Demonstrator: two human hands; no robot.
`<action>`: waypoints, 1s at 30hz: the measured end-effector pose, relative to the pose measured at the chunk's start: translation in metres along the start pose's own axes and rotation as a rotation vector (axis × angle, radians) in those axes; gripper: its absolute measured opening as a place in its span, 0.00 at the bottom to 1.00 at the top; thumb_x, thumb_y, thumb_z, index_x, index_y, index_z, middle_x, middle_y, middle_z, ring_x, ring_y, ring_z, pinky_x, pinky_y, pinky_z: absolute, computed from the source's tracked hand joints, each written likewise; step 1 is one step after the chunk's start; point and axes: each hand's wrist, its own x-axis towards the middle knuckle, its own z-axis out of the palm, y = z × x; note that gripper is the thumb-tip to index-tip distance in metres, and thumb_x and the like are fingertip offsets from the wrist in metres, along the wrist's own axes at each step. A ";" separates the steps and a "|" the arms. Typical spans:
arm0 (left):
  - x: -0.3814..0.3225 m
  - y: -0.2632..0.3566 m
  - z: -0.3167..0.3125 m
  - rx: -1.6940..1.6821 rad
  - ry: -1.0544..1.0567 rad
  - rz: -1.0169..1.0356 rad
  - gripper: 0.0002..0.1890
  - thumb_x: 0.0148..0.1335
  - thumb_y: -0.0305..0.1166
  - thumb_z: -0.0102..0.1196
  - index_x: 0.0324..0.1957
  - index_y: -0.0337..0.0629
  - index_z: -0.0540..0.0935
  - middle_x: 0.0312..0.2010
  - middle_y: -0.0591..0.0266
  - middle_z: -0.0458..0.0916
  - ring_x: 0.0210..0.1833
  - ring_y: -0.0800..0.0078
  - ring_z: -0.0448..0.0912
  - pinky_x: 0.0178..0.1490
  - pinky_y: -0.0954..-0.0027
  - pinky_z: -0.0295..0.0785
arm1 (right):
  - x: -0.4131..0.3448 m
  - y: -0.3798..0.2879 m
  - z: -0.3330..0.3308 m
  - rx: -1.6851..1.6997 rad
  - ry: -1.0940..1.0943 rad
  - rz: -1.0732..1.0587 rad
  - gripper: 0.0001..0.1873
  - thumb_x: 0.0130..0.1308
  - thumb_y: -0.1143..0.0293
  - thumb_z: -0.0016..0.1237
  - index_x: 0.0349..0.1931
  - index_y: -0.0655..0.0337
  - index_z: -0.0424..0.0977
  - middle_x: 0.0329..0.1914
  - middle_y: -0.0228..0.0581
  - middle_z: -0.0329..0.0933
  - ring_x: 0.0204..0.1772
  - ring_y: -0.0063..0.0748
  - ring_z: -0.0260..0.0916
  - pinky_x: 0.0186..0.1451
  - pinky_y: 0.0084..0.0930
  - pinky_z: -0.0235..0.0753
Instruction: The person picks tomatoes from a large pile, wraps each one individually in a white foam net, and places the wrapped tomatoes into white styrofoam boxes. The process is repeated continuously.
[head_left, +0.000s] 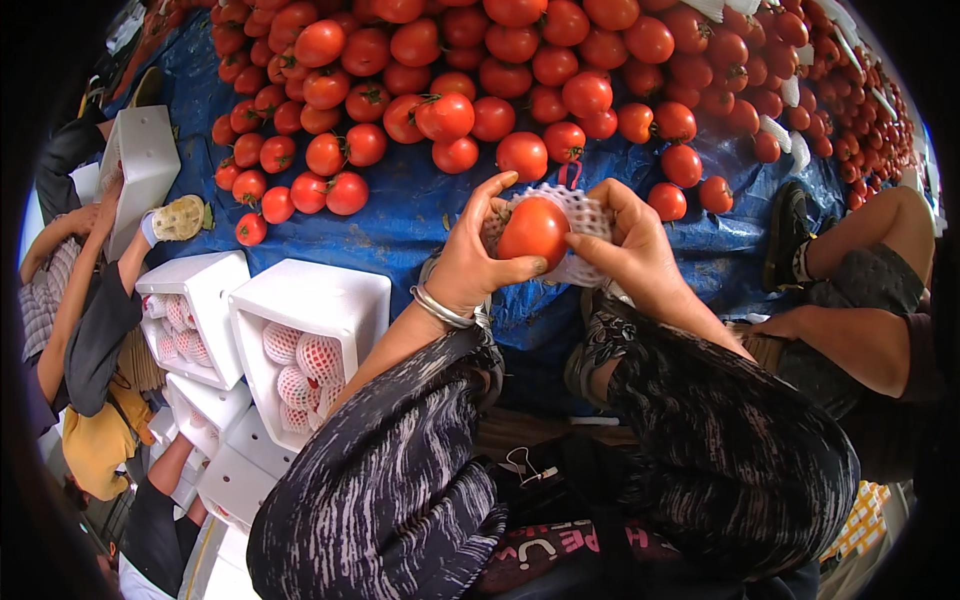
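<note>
A ripe red tomato (534, 231) sits between my two hands above a blue tarp (405, 225). My left hand (480, 247) holds it, thumb below and fingers at its upper left side. White foam netting (581, 206) lies behind and to the right of the tomato, and my right hand (634, 244) grips this netting, its thumb touching the tomato's right side. Part of the netting also shows under my left fingers. Just beyond my hands rests a large heap of red tomatoes (450, 116), some with green stems.
A white foam box (322, 289) with netted tomatoes (300, 367) stands left of my left arm. Another such box (199, 274) adjoins it, with more boxes (236, 472) nearer. A person's hands (94, 217) hold a box at far left; another person's leg (862, 247) is at right.
</note>
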 end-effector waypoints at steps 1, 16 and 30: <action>0.002 -0.001 -0.002 0.161 0.032 0.106 0.47 0.36 0.31 0.73 0.62 0.39 0.65 0.48 0.63 0.73 0.52 0.71 0.74 0.59 0.68 0.69 | -0.001 0.000 0.005 -0.065 -0.017 -0.080 0.15 0.56 0.75 0.58 0.40 0.65 0.67 0.34 0.31 0.71 0.36 0.14 0.67 0.38 0.18 0.71; -0.006 -0.005 -0.004 -0.568 -0.064 0.004 0.44 0.45 0.29 0.71 0.65 0.39 0.63 0.59 0.59 0.72 0.61 0.66 0.72 0.64 0.62 0.68 | 0.002 0.010 -0.006 0.084 -0.048 0.070 0.17 0.61 0.69 0.59 0.45 0.64 0.69 0.37 0.29 0.71 0.40 0.17 0.69 0.38 0.17 0.73; -0.010 -0.003 -0.006 -0.502 -0.116 0.107 0.48 0.42 0.34 0.75 0.65 0.42 0.61 0.60 0.62 0.70 0.63 0.68 0.70 0.64 0.63 0.67 | -0.005 -0.005 0.002 0.110 -0.109 0.095 0.25 0.61 0.61 0.59 0.54 0.65 0.70 0.44 0.33 0.77 0.41 0.20 0.73 0.39 0.19 0.74</action>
